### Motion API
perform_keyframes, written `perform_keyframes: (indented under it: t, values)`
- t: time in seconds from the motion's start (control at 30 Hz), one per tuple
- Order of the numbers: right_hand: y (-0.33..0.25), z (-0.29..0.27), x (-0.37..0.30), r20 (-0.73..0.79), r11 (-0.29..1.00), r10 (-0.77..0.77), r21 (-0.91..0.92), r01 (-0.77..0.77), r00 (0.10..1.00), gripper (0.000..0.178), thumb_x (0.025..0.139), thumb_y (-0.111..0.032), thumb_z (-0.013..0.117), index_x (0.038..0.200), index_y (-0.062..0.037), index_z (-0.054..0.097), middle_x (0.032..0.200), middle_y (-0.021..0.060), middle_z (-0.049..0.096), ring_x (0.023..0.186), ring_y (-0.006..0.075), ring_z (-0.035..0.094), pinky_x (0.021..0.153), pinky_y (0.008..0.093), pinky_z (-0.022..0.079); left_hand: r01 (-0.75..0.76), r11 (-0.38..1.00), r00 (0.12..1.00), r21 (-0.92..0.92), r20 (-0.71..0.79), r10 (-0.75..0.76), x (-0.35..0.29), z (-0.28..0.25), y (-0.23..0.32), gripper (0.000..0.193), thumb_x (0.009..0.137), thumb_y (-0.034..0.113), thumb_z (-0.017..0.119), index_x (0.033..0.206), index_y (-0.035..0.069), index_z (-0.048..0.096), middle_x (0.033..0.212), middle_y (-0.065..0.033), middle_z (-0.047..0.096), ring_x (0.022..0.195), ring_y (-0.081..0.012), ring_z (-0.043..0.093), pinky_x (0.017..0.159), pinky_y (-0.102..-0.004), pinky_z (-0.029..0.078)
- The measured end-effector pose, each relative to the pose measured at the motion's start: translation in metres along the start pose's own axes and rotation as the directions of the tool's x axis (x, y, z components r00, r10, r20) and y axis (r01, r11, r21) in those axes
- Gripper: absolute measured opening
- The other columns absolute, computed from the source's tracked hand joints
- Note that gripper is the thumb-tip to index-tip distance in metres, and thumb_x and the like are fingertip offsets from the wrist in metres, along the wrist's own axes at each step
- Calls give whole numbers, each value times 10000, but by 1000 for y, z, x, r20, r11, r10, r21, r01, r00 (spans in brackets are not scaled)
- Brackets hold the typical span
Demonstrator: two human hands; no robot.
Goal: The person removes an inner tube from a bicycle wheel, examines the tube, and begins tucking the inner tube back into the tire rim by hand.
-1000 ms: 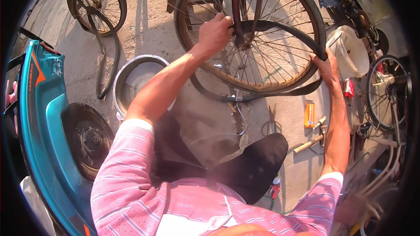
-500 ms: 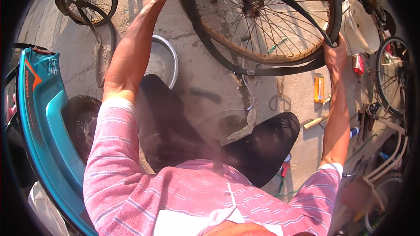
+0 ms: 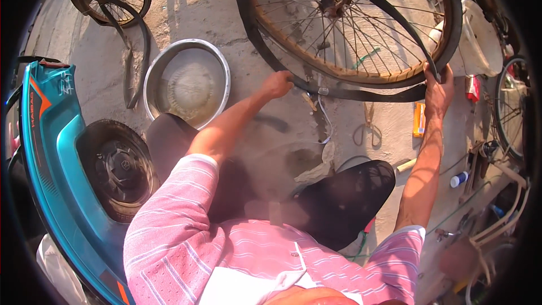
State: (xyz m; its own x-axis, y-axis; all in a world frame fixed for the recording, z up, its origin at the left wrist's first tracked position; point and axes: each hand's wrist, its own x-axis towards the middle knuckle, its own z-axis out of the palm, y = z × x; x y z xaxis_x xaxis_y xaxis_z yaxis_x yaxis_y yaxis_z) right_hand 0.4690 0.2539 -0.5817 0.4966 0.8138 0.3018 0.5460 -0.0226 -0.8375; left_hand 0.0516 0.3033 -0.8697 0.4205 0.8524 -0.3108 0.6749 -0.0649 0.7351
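A spoked bicycle wheel (image 3: 333, 73) with a tan-brown rim stands in front of me. A flat black inner tube (image 3: 375, 95) hangs loosely around its lower side, with a small pale metallic piece (image 3: 323, 91) on it. Below the wheel's lower left, my left hand (image 3: 278, 85) is closed with its fingertips on the tube. My right hand (image 3: 439, 93) grips the tube at the wheel's lower right, where a strip of it runs up across the spokes. The palm side of both hands is hidden.
A metal basin (image 3: 224, 87) of cloudy water sits left of my left arm. Scissors (image 3: 368, 130), a yellow box (image 3: 418, 120) and a wooden stick (image 3: 406, 165) lie on the ground. A teal vehicle panel (image 3: 62, 152) with a small wheel (image 3: 118, 164) stands left; another bicycle wheel (image 3: 511, 107) is right.
My left hand has come down from the wheel's upper left to the tube's lower part, uncovering the basin. My right hand keeps its grip and has shifted slightly down. The wheel appears slightly farther right.
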Motion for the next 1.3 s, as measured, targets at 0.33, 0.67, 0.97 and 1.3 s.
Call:
perform_keyframes:
  t: [0.33,0.67,0.97,1.3]
  values:
    - [38,31,-96,-27,869,327,401,-290,945,458,1006,-397,741,1310,-74,628,966,-24,569,738,98,542,670,252,476,92,985,991,-145,-87,-105,31,91,-11,513,910,146,625,1422,124,601,1186,-284,716,1150,-470,674,967,-537,549]
    - [46,14,-91,78,895,346,270,-354,935,471,1017,-479,700,1250,-75,637,876,-15,556,693,89,529,633,247,442,-123,969,991,-216,-83,107,-15,39,58,310,873,166,712,1172,85,711,984,-156,762,917,-349,736,811,-455,574]
    - [56,11,-92,124,943,312,79,-322,942,462,1001,-523,707,1101,-78,630,717,-39,478,599,65,466,561,241,370,-466,871,878,-154,-201,434,6,-1,125,431,845,160,729,1267,93,673,1173,-115,745,1034,-323,701,927,-425,519]
    - [61,23,-117,358,860,507,-146,-489,784,652,1014,-573,666,1272,26,676,1060,106,750,979,195,611,935,337,486,-481,839,827,254,-187,531,38,0,98,402,834,172,735,1229,174,661,1029,-119,696,1105,-359,637,986,-481,429]
